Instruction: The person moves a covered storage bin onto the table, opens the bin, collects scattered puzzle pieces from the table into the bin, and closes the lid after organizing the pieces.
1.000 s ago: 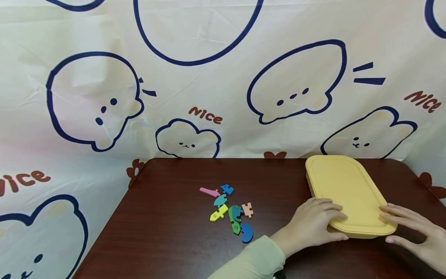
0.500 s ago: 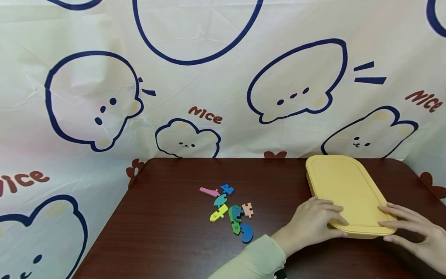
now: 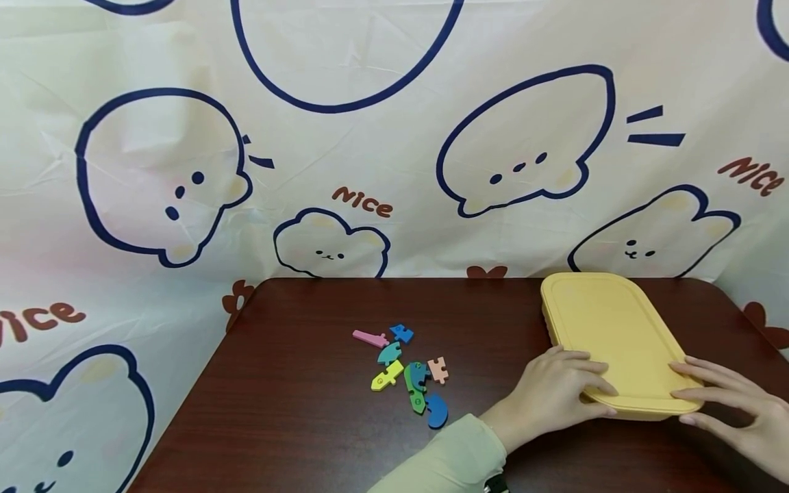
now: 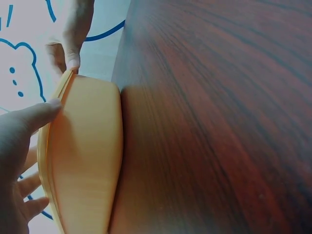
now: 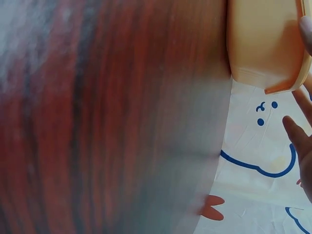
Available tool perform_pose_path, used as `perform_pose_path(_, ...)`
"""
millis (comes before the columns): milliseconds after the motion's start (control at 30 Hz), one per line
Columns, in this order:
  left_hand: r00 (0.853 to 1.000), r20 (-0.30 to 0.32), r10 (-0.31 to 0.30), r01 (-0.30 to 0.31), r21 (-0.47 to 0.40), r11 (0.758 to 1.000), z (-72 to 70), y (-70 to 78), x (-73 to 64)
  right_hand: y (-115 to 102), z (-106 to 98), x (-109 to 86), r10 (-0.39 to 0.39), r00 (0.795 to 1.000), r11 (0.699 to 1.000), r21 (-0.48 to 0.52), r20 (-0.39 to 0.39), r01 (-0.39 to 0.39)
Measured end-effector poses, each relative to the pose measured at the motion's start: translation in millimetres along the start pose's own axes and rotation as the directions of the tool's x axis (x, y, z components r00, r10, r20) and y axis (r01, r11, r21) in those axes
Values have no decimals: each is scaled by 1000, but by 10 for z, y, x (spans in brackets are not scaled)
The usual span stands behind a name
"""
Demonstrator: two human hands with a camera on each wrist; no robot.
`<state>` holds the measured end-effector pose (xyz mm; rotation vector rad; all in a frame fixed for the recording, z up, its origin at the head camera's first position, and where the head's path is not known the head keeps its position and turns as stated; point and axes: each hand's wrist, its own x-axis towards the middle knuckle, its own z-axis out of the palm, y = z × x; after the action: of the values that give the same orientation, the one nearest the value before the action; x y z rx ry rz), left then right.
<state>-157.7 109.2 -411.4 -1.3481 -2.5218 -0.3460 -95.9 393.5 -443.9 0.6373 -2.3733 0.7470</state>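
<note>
A yellow lidded plastic box [image 3: 616, 329] lies at the right of the table, its lid on. My left hand [image 3: 551, 394] holds the lid's near left edge, fingers over the top and thumb at the rim. The left wrist view shows that thumb [image 4: 44, 114] against the edge of the lid [image 4: 43, 146]. On the near right corner, my right hand [image 3: 740, 414] touches the lid with extended fingertips, its thumb lower beside the corner. In the right wrist view this thumb [image 5: 295, 134] stands apart from the box [image 5: 265, 41]. The box's contents are hidden.
Several coloured puzzle pieces lie mid-table, among them a yellow one [image 3: 387, 376], a pink one [image 3: 370, 339] and a blue curved one [image 3: 437, 412]. The dark wooden table [image 3: 277, 411] ends at the back against a printed cloth [image 3: 419, 137].
Both hands stay at the box's lid; the right fingers have shifted only slightly on its edge. The box and the puzzle pieces have not moved.
</note>
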Motion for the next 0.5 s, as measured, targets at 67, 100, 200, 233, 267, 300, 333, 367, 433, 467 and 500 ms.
perform_pose_path(67, 1000, 1, -1, 1, -3, 1000, -7, 1, 3, -2, -10, 11, -11, 1000, 1000, 5, -2, 11)
perform_pose_path(100, 1000, -1, -1, 1, -4, 1000, -8, 0, 5, -5, -17, 20, -16, 1000, 1000, 8, -2, 16)
perform_pose_path(200, 1000, -13, 6, -6, 4, 1000, -9, -5, 11, -4, -29, 43, -29, 1000, 999, 17, -6, 29)
perform_pose_path(233, 1000, -20, 9, -9, 6, 1000, -9, -7, 13, -2, -30, 48, -30, 1000, 999, 19, -7, 30)
perform_pose_path(267, 1000, -24, 13, -12, 8, 1000, -7, -9, 15, -3, -29, 53, -32, 999, 999, 24, -8, 33)
perform_pose_path(300, 999, -29, 15, -15, 9, 1000, -5, -11, 17, 0, -30, 55, -35, 999, 999, 24, -9, 35)
perform_pose_path(333, 999, -30, 17, -17, 9, 1000, -5, -13, 20, 2, -30, 57, -34, 999, 999, 28, -9, 35)
perform_pose_path(367, 999, -29, 18, -18, 6, 1000, -3, -15, 22, 2, -30, 57, -33, 999, 999, 28, -8, 33)
perform_pose_path(433, 1000, -22, 17, -17, -3, 1000, -4, -18, 22, 8, -27, 52, -32, 999, 999, 40, -10, 32)
perform_pose_path(467, 1000, -16, 15, -15, -8, 1000, -5, -19, 22, 8, -28, 50, -29, 1000, 999, 42, -10, 30)
perform_pose_path(500, 1000, -12, 14, -14, -11, 1000, -6, -20, 22, 6, -28, 47, -24, 1000, 999, 43, -7, 24)
